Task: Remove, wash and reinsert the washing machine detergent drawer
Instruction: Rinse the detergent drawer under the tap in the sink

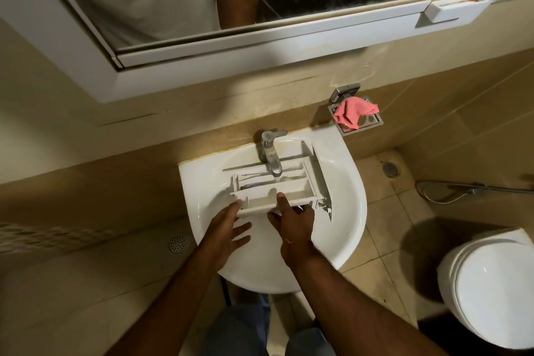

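**Rinsing the detergent drawer under the basin tap**

Holding the near edge of the detergent drawer (277, 188), the right hand (291, 221) has its forefinger laid over the drawer's front wall while the other fingers curl underneath. The left hand (228, 228) is spread, fingers straight, its fingertips touching the drawer's near left corner without gripping it.

The drawer lies across the bowl of the wash basin (344, 211), compartments facing up, directly beneath the spout of the mixer tap (270, 153). Whether water is running I cannot tell. Right of the tap and behind the basin rim, a pink cloth (354, 113) is draped over a metal wall soap holder (375, 121). Farther right of the tap, beside the basin, stands a toilet (488, 289) with its lid down.

This looks like the washing step: the drawer is out and in the basin, not yet reinserted. Next probably calls for a firmer two-handed hold to tilt the compartments under the spout.
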